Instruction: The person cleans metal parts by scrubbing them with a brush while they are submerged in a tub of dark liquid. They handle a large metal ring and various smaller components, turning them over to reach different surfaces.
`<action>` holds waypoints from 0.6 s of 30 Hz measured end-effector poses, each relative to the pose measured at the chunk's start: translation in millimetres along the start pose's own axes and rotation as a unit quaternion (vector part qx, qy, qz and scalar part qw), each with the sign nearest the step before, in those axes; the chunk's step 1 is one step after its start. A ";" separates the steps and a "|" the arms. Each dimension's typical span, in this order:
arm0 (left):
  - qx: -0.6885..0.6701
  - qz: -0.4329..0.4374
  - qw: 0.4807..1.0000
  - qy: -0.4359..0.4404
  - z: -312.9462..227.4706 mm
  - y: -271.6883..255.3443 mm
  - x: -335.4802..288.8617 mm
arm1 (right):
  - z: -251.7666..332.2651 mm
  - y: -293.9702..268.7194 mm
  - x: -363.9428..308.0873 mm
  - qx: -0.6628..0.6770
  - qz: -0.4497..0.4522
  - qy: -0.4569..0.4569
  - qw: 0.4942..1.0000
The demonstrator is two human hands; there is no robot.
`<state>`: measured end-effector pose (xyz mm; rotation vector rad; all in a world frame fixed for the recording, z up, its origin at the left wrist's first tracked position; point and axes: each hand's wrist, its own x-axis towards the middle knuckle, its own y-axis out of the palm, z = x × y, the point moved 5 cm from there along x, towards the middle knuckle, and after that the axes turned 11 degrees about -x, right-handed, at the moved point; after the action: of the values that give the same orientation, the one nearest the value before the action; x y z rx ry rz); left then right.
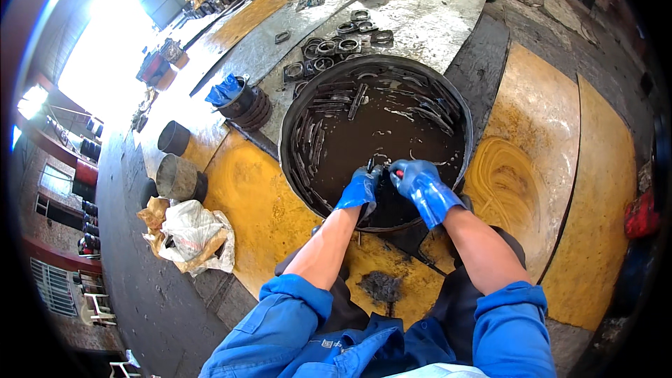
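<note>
The work looks midway, as a judgement: many pieces sit in the large round dark metal tub (pixel 381 60), and only 1 seems to be in hand. On the left inside the tub, dark, flat, narrow metal parts (pixel 329 102) are ranged close along the wall, while dark slender metal strips (pixel 435 113) lie against the right wall. Beyond the tub's far rim, a cluster of dark square metal frames with round openings (pixel 325 47) lies on the floor. Whether any of these are finished or waiting cannot be told, so what is left cannot be counted.

The piece being worked appears to be a small, dark, narrow piece (pixel 370 165), over the near part of the tub; it looks wet and blackened, but too little shows to give its shape. Murky brown liquid (pixel 399 129) fills the middle of the tub, with pale glints on its surface.

The left hand (pixel 362 187), in a wet blue glove, is narrowed, its fingertips closed around that piece. The right hand (pixel 418 180), gloved alike, is curled around a small red object (pixel 399 173), possibly a tool's handle; the rest of it is hidden. The 2 hands are near each other, just inside the near rim.
</note>
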<state>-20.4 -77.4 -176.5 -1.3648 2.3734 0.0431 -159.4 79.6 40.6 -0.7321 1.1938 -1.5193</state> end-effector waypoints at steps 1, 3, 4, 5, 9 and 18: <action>0.065 -0.015 0.998 0.014 6.1 4.1 3.1 | -5.1 -6.0 -1.1 0.049 -0.027 0.007 0.998; 0.127 -0.025 0.991 0.027 7.8 19.3 3.5 | -22.3 -9.6 1.0 0.180 -0.056 0.014 0.982; 0.043 -0.018 0.999 0.021 8.7 21.9 1.7 | -25.2 -10.0 3.2 0.242 -0.064 0.024 0.968; -0.042 -0.008 0.999 0.016 6.1 26.2 -0.6 | -30.0 -8.1 7.7 0.239 -0.065 0.025 0.969; -0.137 0.038 0.988 -0.064 -20.9 22.4 -20.8 | -53.7 9.0 33.2 0.456 -0.086 0.045 0.885; -0.215 0.052 0.975 0.018 -134.7 -0.7 -101.0 | -76.3 4.2 30.6 0.569 -0.028 0.182 0.801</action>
<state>-18.9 -24.6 -16.7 -1.4266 2.5626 0.5992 -235.0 74.7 8.2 0.3630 0.2995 -2.0985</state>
